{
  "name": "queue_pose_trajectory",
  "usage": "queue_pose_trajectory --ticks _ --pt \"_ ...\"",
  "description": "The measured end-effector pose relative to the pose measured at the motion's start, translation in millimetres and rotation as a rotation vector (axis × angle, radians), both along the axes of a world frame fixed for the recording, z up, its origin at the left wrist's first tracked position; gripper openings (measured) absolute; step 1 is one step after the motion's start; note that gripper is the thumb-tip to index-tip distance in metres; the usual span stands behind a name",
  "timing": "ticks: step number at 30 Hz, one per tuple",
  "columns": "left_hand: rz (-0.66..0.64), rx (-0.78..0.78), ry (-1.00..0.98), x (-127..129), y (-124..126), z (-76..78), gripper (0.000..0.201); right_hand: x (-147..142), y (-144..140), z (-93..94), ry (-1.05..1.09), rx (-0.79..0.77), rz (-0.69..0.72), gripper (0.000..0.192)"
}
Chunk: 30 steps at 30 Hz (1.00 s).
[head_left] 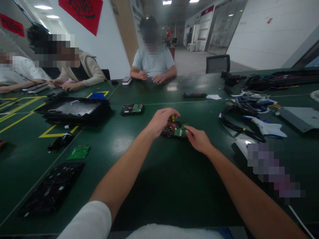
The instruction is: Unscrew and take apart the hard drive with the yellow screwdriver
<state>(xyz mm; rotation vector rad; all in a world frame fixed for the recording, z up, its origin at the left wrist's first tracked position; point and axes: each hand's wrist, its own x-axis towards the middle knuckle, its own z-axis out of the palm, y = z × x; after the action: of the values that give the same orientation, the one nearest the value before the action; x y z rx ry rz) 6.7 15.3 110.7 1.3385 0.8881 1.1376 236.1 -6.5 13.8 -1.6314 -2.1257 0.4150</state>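
At the middle of the green counter (164, 172), we're right over a hard drive (177, 132), lying flat with its circuit-board side up, and both hands are on the job. Our left hand (162, 120) comes over its far left part, that grip curled around a small yellow-and-black tool handle (173, 118), most of it hidden by the fingers. Our right hand (200, 138) is at the right end, its grip pinching the drive's edge between thumb and fingers. Beyond our left hand we spot a second drive (132, 109), well apart. Down on our left sit a loose green circuit board (78, 152) and a black panel (53, 189); over on our right, we see coiled black cable (240, 125) beside a blue-and-white piece (267, 126). Across from us sits a co-worker (153, 63), forearms resting on the counter's edge.
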Motion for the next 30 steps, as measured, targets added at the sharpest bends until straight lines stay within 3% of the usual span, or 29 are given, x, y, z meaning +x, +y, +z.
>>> queue_pose_trajectory --ticks 7,15,23,30 --pt "-0.064 -0.13 -0.125 3.6 -2.7 -0.2 0.022 -1.0 0.0 0.1 -0.023 0.02 -0.01 0.048" --pt "-0.003 0.022 0.01 3.4 -2.3 -0.2 0.027 0.8 0.6 -3.0 0.0 0.016 0.001 0.049" --pt "-0.035 -0.103 -0.12 5.6 -4.8 0.9 0.024 1.0 0.7 -4.0 -0.007 0.029 -0.002 0.049" --pt "0.034 0.063 0.062 3.9 -5.9 4.6 0.023 1.8 1.9 -5.8 -0.004 0.024 -0.005 0.048"
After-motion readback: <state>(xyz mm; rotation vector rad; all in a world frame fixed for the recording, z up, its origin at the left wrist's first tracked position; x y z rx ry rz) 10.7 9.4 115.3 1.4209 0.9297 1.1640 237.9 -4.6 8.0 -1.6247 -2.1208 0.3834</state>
